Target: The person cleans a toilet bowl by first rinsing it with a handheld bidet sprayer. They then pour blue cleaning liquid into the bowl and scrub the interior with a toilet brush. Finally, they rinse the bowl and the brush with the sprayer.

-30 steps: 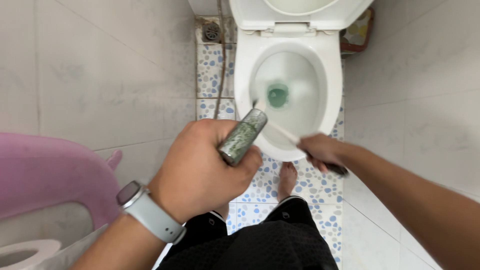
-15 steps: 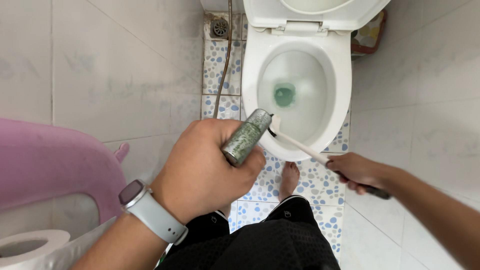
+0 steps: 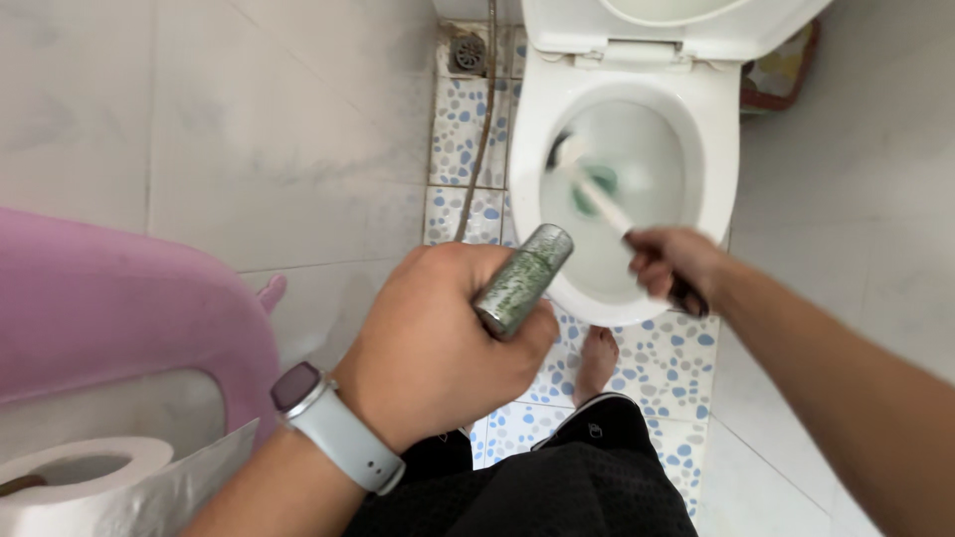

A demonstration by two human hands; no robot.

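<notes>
Toilet brush [image 3: 589, 187], white, blurred, angles into bowl [image 3: 706, 149].

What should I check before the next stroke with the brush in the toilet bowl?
1. Right hand grip on the brush handle: ok, fingers closed around it.
2. Brush head inside the toilet bowl: ok, at the upper left wall.
3. Left hand grip on the sprayer: ok.
4. Sprayer aimed into the bowl: cannot tell.
5. Bare foot apart from the bowl: ok.
6. Seat lifted: ok.
</notes>
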